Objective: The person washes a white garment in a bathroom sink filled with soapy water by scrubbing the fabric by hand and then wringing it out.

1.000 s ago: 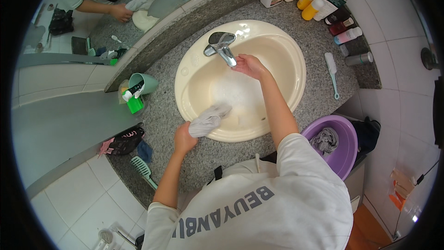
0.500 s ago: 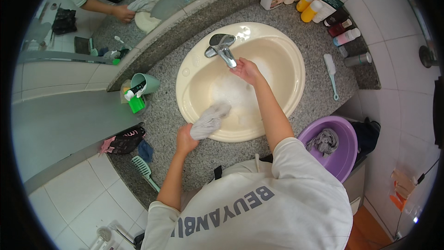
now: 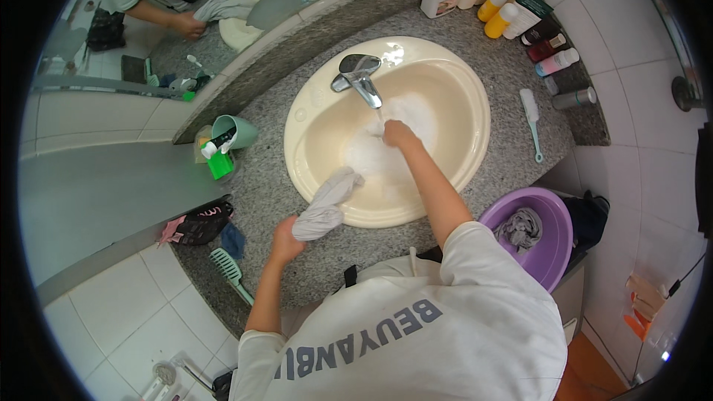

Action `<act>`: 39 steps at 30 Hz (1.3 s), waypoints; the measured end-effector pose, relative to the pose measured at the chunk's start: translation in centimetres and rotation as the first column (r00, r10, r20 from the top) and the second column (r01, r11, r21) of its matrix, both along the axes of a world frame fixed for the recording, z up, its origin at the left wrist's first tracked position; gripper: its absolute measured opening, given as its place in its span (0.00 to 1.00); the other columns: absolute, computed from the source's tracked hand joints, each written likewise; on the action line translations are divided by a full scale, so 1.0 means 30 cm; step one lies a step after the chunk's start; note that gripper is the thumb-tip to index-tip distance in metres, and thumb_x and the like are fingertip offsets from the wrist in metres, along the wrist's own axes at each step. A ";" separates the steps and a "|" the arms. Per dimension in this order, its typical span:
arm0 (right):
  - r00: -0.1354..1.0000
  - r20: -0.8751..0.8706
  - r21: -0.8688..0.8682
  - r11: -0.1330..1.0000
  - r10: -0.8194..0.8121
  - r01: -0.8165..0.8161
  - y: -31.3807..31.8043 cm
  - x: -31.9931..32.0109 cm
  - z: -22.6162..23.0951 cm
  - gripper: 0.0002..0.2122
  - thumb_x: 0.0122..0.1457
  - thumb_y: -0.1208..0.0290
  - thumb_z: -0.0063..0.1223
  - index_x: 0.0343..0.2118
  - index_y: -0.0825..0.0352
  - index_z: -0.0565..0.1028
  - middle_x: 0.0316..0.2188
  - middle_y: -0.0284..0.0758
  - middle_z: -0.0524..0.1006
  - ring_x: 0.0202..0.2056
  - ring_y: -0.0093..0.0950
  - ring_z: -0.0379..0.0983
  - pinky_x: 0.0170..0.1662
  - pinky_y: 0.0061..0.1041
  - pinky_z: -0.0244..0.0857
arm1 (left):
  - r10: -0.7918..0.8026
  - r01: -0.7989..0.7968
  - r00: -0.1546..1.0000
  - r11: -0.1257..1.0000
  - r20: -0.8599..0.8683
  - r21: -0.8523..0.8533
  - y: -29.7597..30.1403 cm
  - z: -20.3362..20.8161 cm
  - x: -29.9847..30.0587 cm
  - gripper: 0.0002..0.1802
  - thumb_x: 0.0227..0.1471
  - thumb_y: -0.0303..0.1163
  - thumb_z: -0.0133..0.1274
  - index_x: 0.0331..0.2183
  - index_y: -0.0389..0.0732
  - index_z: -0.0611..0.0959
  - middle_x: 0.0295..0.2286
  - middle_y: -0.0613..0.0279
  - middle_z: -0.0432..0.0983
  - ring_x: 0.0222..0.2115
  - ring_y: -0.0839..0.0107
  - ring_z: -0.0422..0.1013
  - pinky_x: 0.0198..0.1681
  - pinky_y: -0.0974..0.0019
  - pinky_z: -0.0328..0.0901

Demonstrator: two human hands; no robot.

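My left hand (image 3: pixel 286 241), at the front left of the sink, is closed around one end of a bunched light-grey cloth (image 3: pixel 329 203). The cloth's other end hangs over the rim into the cream oval sink (image 3: pixel 473 96). My right hand (image 3: pixel 399 135) is inside the bowl, just below the spout of the chrome faucet (image 3: pixel 361 78), where a thin stream of water falls beside it. Its fingers look curled in, with nothing visible in them; their tips are hidden. White suds (image 3: pixel 368 152) cover part of the bowl's bottom.
At the right stands a purple basin (image 3: pixel 561 230) with a grey cloth (image 3: pixel 523 229) in it. A brush (image 3: pixel 532 125) lies on the granite counter (image 3: pixel 260 171). Bottles (image 3: pixel 498 22) line the back right. A green cup (image 3: pixel 241 135) and a green comb (image 3: pixel 229 271) are at left.
My right hand has left the faucet and moved down into the bowl, its fingers now curled. Water now runs from the spout. My left hand has drawn the cloth slightly left and toward me.
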State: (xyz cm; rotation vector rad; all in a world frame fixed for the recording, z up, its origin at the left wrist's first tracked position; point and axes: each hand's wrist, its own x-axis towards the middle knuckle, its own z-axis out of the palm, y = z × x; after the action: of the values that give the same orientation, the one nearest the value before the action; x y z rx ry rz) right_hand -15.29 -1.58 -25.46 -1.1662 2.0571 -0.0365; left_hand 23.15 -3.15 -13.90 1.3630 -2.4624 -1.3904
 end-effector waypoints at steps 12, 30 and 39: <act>0.970 -0.204 -0.876 0.467 -0.129 -0.122 -0.326 0.281 0.195 0.24 0.52 0.64 0.52 0.50 0.73 0.65 0.51 0.47 0.66 0.55 0.40 0.58 0.59 0.37 0.50 | 0.307 -0.293 0.948 0.944 -0.078 0.152 -0.054 0.276 0.073 0.27 0.29 0.23 0.60 0.39 0.34 0.76 0.33 0.60 0.77 0.34 0.73 0.72 0.40 0.70 0.64; 0.805 0.198 -0.889 0.448 0.559 -0.092 0.028 0.670 0.066 0.07 0.52 0.74 0.46 0.29 0.67 0.76 0.24 0.36 0.75 0.30 0.33 0.71 0.36 0.37 0.62 | 0.391 -0.356 0.903 0.913 -0.176 0.202 -0.055 0.310 0.127 0.31 0.25 0.19 0.59 0.41 0.34 0.74 0.35 0.60 0.75 0.36 0.75 0.70 0.42 0.71 0.63; -0.500 0.855 0.519 0.199 -0.139 0.831 -0.030 0.140 -0.031 0.18 0.64 0.62 0.29 0.39 0.72 0.70 0.37 0.42 0.74 0.42 0.33 0.71 0.49 0.32 0.64 | 0.292 -0.253 0.937 0.945 -0.189 0.205 -0.038 0.348 0.022 0.26 0.32 0.24 0.62 0.40 0.33 0.76 0.35 0.61 0.77 0.35 0.76 0.71 0.41 0.72 0.64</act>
State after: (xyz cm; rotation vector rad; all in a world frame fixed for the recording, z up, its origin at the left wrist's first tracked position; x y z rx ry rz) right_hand -11.09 -2.48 -26.41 0.4191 0.8338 -1.7360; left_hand 23.81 -4.29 -3.48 1.4300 -1.9662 -1.6202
